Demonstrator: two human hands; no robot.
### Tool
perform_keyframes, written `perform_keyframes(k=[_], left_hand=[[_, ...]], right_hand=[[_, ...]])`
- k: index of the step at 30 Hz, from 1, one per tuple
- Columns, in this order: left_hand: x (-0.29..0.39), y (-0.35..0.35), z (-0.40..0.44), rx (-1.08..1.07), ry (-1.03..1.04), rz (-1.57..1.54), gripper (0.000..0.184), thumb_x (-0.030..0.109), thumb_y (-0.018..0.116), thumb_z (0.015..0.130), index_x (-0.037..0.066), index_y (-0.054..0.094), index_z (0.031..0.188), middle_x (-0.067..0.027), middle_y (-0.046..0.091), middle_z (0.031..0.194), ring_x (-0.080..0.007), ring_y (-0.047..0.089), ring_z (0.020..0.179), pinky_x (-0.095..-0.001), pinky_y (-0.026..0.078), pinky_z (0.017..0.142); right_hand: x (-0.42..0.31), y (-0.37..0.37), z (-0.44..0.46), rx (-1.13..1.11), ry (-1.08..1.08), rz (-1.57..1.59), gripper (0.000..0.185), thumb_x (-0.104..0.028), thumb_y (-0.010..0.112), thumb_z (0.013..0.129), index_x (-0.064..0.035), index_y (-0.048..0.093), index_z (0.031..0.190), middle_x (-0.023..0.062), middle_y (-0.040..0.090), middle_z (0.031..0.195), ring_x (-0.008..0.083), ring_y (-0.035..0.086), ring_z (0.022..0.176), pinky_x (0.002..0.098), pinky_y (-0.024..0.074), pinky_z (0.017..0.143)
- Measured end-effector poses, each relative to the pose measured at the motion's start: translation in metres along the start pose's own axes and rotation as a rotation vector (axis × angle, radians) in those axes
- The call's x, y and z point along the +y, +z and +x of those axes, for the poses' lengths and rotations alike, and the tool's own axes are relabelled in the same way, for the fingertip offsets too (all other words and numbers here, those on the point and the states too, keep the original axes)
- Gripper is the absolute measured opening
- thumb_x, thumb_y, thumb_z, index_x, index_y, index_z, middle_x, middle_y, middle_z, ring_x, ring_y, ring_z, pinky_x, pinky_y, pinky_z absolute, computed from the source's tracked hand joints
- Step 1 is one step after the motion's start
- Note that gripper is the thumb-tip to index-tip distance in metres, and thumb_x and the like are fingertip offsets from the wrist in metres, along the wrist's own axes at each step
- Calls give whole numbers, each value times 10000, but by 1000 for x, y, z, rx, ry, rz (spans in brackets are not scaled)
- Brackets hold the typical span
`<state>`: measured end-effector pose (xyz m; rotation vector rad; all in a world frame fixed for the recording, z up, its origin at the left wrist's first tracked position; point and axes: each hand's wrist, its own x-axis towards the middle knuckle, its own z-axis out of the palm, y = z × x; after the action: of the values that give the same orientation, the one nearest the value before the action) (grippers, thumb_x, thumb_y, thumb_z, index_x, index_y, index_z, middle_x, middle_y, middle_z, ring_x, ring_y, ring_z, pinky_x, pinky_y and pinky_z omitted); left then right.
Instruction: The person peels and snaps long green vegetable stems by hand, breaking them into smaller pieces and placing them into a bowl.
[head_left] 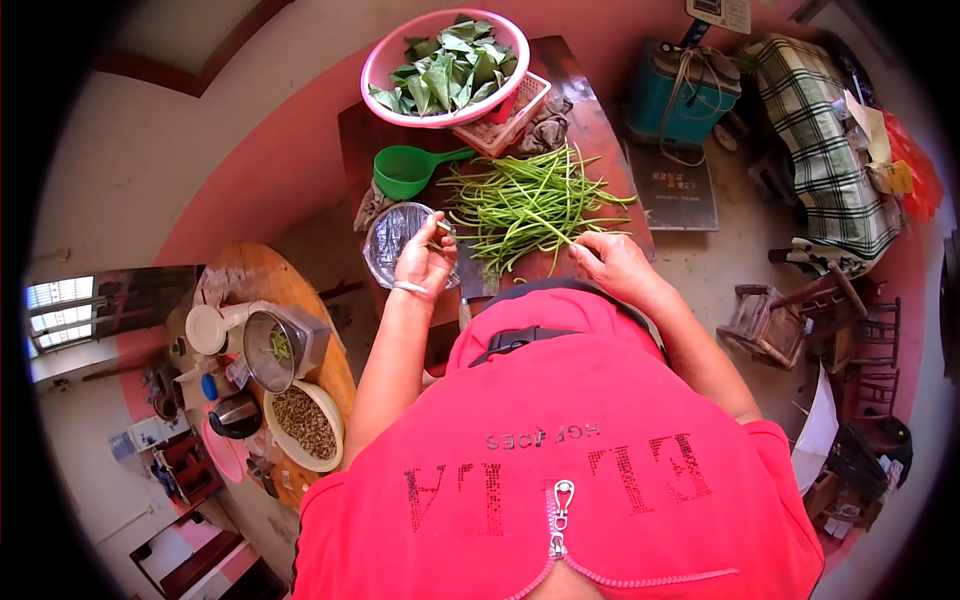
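A loose pile of long, thin green stems (pixel 535 205) lies on the dark red table, directly in front of me. My right hand (pixel 615 262) is at the pile's lower right edge, thumb and finger pinched on the end of one stem. Left of the pile, my left hand (pixel 428 258) is turned palm up with its fingers curled. A short green stem piece (pixel 441 230) shows between its fingertips. Just behind this hand sits a round bowl (pixel 385 245) that looks lined with clear plastic, its contents partly hidden. A green ladle (pixel 403 172) lies beyond the bowl.
At the table's far end, a pink basin (pixel 375 75) of green leaves stands by a pink basket (pixel 535 95) and a crumpled cloth (pixel 548 128). A wooden side table (pixel 250 262) at left carries bowls and a kettle (pixel 236 415). Wooden stools (pixel 765 325) stand at right.
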<state>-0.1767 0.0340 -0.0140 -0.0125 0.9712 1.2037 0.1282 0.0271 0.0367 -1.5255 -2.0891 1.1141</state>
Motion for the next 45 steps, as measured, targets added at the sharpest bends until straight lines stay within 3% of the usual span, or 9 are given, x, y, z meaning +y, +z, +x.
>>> perform_keyframes(k=[5,14,27,29,31,36,41,43,45], left_hand=[[-10,15,-13,-165,-144,-27,200,216,515,922,61,548,1043,-42,532,834,-145,493,708,-252,444,606],[-27,61,-47,-283,-195,23,236,216,516,925,69,537,1107,-8,509,798,-117,472,691,-226,421,628],[-34,68,-45,-357,-212,425,162,165,549,900,39,603,986,-24,629,841,-93,583,698,-215,479,635],[-33,65,-42,-345,-213,468,160,171,550,900,40,601,976,-24,627,851,-105,601,718,-229,500,653],[-32,67,-44,-340,-237,660,165,176,547,902,35,599,970,-29,627,860,-112,610,730,-237,510,669],[-24,80,-50,-410,-155,415,290,175,536,910,26,536,1159,-33,613,861,-110,598,808,-253,501,736],[-25,96,-46,-368,31,402,258,168,561,901,33,566,1121,4,574,791,-78,540,703,-221,469,674],[-27,95,-44,-318,103,499,222,175,559,904,29,593,1068,6,568,772,-71,524,678,-203,441,633],[-27,97,-46,-318,102,519,198,177,548,912,27,607,1026,7,567,763,-70,516,662,-197,422,605]], right_hand=[[-2,6,7,-76,99,272,249,-280,539,871,-44,617,878,143,603,712,287,594,677,383,461,644],[-27,10,22,-107,97,660,244,-256,624,859,-40,606,971,-13,586,798,46,505,697,218,423,602],[-23,33,36,-362,2,889,212,-236,577,886,-43,584,800,-58,507,671,23,441,617,215,376,531],[-28,26,34,-332,106,898,204,-213,566,879,-47,570,760,-57,507,669,30,444,625,218,387,548],[-23,28,40,-32,-10,806,169,-175,573,856,-45,563,750,-53,513,674,37,451,635,225,398,566],[-17,25,38,-56,29,725,149,-144,573,827,-49,557,714,-63,469,633,26,413,616,227,370,535],[-26,34,34,-124,16,738,229,-149,577,820,-37,483,644,-55,448,593,32,411,580,242,372,507],[-30,23,35,-190,-29,595,202,-171,587,830,-25,537,701,-38,493,621,49,456,607,252,417,553],[-25,12,44,-126,-88,670,252,-249,618,849,-30,602,972,15,598,816,77,539,746,253,466,664]])
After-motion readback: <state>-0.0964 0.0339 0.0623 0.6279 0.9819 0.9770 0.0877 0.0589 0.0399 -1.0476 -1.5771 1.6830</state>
